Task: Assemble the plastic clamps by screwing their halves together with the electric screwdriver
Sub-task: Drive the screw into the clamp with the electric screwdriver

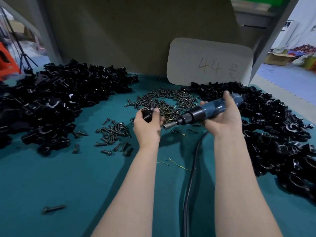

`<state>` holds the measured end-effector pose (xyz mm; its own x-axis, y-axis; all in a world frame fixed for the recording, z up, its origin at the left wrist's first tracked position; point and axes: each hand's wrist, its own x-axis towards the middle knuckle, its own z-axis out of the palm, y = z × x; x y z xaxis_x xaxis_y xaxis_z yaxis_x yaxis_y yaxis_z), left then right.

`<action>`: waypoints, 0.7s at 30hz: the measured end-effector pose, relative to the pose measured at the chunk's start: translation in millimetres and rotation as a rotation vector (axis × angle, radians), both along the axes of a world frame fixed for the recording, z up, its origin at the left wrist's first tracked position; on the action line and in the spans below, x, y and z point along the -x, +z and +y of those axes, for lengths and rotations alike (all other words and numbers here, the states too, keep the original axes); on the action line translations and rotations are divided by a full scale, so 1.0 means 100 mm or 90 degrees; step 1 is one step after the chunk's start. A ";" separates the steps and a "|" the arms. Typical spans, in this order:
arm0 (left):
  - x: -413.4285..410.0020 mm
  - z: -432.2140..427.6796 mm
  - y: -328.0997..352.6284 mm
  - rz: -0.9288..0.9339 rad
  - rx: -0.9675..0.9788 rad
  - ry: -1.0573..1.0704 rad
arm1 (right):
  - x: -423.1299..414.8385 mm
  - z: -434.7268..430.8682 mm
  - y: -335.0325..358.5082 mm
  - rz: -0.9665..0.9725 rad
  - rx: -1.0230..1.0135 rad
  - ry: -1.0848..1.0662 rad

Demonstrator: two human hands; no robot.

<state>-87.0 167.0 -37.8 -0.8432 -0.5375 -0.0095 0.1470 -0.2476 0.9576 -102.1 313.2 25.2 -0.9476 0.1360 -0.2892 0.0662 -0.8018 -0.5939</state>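
My left hand (pixel 147 127) grips a black plastic clamp (pixel 148 113) above the green table (pixel 68 177), just in front of the screw pile. My right hand (pixel 224 117) holds the blue electric screwdriver (pixel 205 111), which lies tilted with its metal tip (pixel 168 125) pointing left and down, close below the left hand. The tip does not touch the clamp. The screwdriver's black cable (pixel 191 177) runs toward me between my forearms.
A large heap of black clamp parts (pixel 56 103) covers the left of the table and another heap (pixel 277 134) the right. Small screws (pixel 167 101) lie piled at the middle back, longer bolts (pixel 114 132) nearer left. A white card marked 44 (pixel 210 64) leans on the back wall.
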 end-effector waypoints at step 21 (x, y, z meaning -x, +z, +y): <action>-0.07 -0.04 -0.06 -0.168 0.332 0.043 | 0.01 -0.25 -0.06 -0.005 0.039 -0.252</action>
<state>-80.1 163.0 -44.1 -0.8118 -0.5802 0.0656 -0.1135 0.2670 0.9570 -102.9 288.0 19.2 -0.8230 0.4732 -0.3143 -0.2515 -0.7996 -0.5453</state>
